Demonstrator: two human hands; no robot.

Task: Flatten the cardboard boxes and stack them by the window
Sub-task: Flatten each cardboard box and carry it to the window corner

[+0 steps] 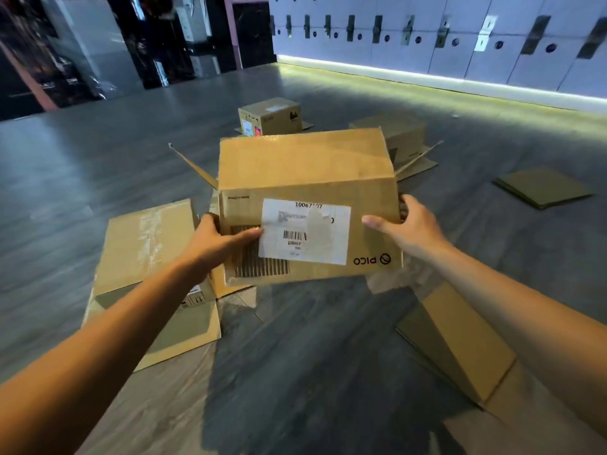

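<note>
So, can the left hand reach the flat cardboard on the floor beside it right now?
Probably not yet. The left hand grips the box together with the right hand. The flattened cardboard lies just below, nothing covering it, so letting go first should do.

Two bare forearms, no sleeves in view; left hand [215, 244] and right hand [405, 221] without gloves, rings or watch.

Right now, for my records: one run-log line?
left hand holds PICO box | right hand holds box | unflattened
</note>
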